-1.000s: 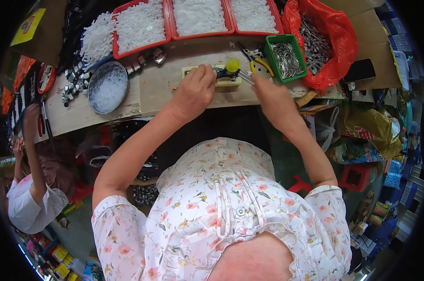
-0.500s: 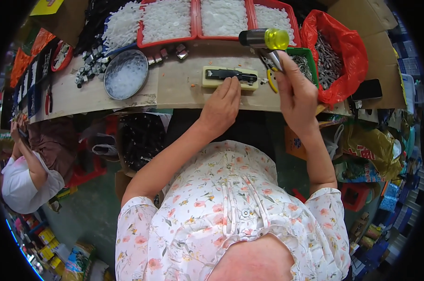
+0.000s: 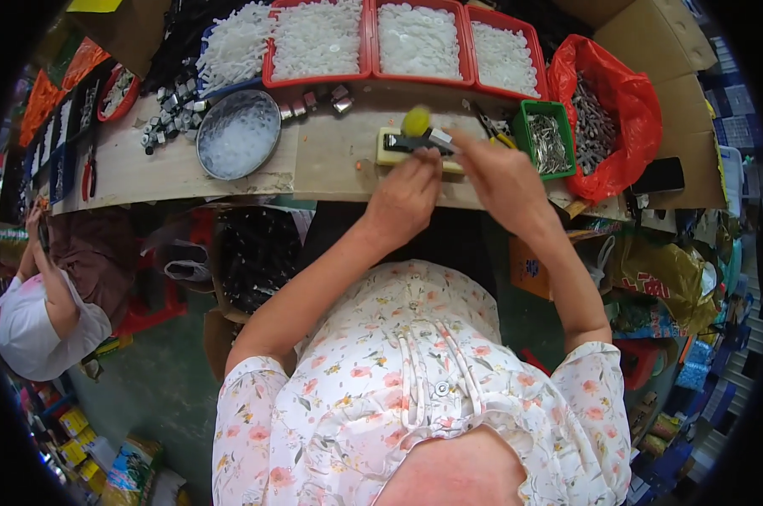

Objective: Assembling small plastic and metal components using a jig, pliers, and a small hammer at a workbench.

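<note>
On the worktable a cream block (image 3: 387, 157) carries a slim black part (image 3: 396, 142). Fingers of my left hand (image 3: 405, 196) are pressed together against the near edge of the part, bracing it on the block. My right hand (image 3: 506, 181) is closed round a mallet (image 3: 416, 121) with a see-through yellow face, blurred by motion. Its head is low over the block and covers some of the black part; whether it touches cannot be made out. Most of the mallet's handle is hidden in the hand.
Red trays (image 3: 318, 46) of white plastic pieces line the back. A round metal bowl (image 3: 239, 135) and small metal blocks (image 3: 172, 116) lie left. Yellow-handled pliers (image 3: 504, 138), a green basket (image 3: 548, 142) and a red bag (image 3: 626, 101) stand right. A co-worker (image 3: 53, 312) sits far left.
My right hand has swung the mallet down and leftward from beside the pliers to the black part. My left hand stays at the part, its fingers drawn in more. The view has shifted slightly.
</note>
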### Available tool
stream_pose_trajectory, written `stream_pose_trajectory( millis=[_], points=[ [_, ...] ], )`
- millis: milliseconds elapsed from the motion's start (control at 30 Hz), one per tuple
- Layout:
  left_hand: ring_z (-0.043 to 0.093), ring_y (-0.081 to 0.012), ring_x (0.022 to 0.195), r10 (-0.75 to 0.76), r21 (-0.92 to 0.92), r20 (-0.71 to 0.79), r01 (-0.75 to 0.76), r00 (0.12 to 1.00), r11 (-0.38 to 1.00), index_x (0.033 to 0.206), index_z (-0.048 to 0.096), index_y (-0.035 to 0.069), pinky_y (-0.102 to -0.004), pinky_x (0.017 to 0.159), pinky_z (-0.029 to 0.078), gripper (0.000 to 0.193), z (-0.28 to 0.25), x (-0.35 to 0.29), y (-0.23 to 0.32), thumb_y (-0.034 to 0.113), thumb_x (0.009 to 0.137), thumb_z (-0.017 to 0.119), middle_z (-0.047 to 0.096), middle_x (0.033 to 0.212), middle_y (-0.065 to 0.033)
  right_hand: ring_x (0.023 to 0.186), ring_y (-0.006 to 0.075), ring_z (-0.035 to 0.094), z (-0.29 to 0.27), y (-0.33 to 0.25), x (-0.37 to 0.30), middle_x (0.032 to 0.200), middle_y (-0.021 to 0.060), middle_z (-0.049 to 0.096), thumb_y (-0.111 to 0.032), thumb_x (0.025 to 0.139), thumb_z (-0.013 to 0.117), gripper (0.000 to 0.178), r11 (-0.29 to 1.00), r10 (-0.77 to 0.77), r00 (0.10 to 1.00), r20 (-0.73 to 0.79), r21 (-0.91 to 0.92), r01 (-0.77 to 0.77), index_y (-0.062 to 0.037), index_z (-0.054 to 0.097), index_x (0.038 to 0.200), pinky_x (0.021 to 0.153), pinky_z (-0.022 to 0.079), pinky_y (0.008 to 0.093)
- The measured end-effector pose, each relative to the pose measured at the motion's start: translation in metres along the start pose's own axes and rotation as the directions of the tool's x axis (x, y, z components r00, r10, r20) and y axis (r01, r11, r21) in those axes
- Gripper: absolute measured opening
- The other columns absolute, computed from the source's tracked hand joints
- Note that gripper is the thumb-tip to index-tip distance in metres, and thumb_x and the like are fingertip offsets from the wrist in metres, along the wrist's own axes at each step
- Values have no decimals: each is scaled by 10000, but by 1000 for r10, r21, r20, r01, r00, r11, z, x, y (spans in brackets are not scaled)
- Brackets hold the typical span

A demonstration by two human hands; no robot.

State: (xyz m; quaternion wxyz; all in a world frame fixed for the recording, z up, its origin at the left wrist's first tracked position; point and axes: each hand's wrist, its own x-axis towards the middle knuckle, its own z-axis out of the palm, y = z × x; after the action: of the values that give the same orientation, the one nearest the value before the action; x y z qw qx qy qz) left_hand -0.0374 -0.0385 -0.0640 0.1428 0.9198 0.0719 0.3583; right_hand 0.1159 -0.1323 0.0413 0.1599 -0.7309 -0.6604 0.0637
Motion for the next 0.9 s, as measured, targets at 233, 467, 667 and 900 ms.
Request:
stream_pose_trajectory(
  millis=[233,467,667,900],
  points=[
    [592,-362,1116,-87,140,-41,92,995,986,1121,625,-101,-413,964,506,357,-18,-3,-13,24,794,695,616,1161,-213,837,405,673,7,15,-10,978,222,680,-51,957,592,333,987,151,988,42,-60,-149,-38,603,1289,694,535,420],
    [582,-339,1114,-37,144,-38,42,999,989,1105,635,-121,-396,963,492,368,-16,-4,-16,29,770,618,619,1152,-203,839,409,665,19,11,-27,952,247,673,-53,949,595,280,983,180,984,-9,-34,-180,-33,619,1227,706,529,439],
    [598,-337,1089,-48,122,-17,50,999,991,1110,635,-96,-404,936,505,351,-21,8,-12,6,778,682,619,1149,-181,806,420,650,4,4,-43,910,244,660,-83,944,619,304,989,-12,872,-490,121,81,-57,608,1247,674,508,463],
    [612,-317,1067,55,167,8,-56,998,984,1068,639,-96,-391,891,513,310,-7,11,-13,29,788,676,621,1127,-179,837,412,669,-1,8,-49,986,208,693,-106,939,624,342,997,16,870,-493,71,22,-63,596,1277,673,527,476]
  ],
)
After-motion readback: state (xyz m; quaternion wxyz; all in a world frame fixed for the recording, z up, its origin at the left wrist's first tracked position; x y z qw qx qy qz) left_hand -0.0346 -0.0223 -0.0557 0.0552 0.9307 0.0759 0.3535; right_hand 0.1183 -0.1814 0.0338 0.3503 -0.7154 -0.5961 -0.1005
